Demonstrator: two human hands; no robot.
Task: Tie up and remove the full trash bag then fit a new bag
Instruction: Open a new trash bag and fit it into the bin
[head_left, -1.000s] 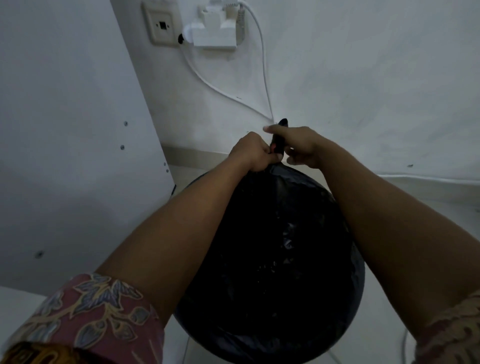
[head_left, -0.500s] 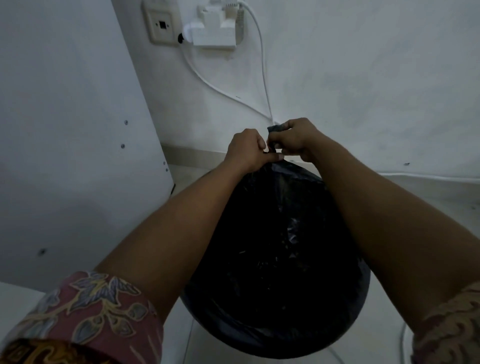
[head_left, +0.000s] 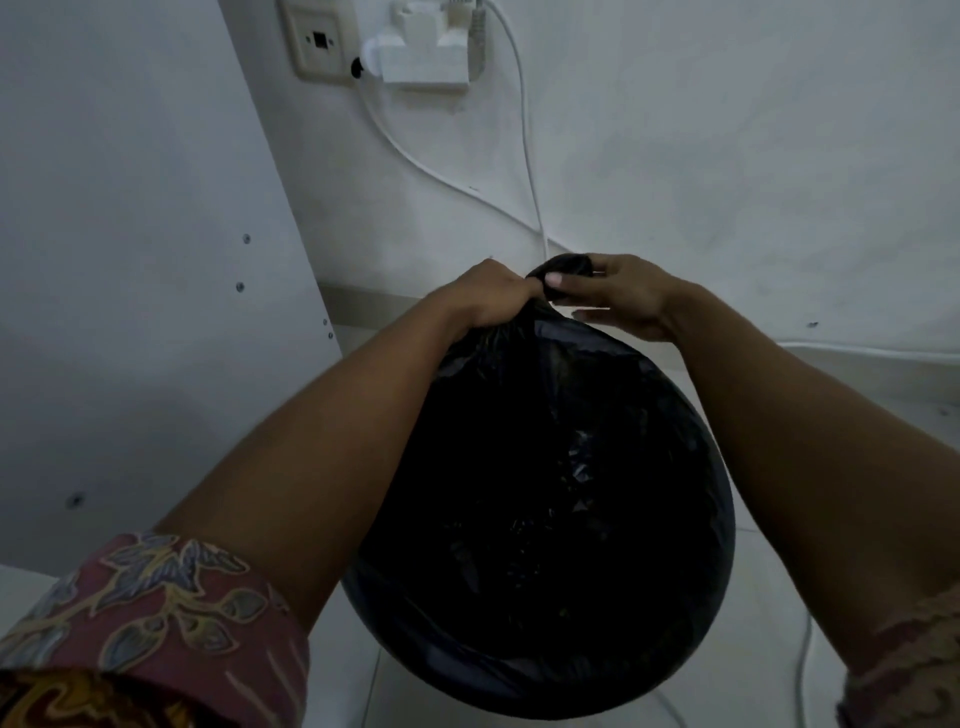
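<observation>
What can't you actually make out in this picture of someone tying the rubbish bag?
Knot: head view; the left hand and right hand cover the neck of the trash bag, so tied or not is unclear.
What the bag sits in: head view; hidden under its bulk.
Contents: head view; opaque black plastic, dim light.
Plug adapter: head view; top cut off by the upper edge.
</observation>
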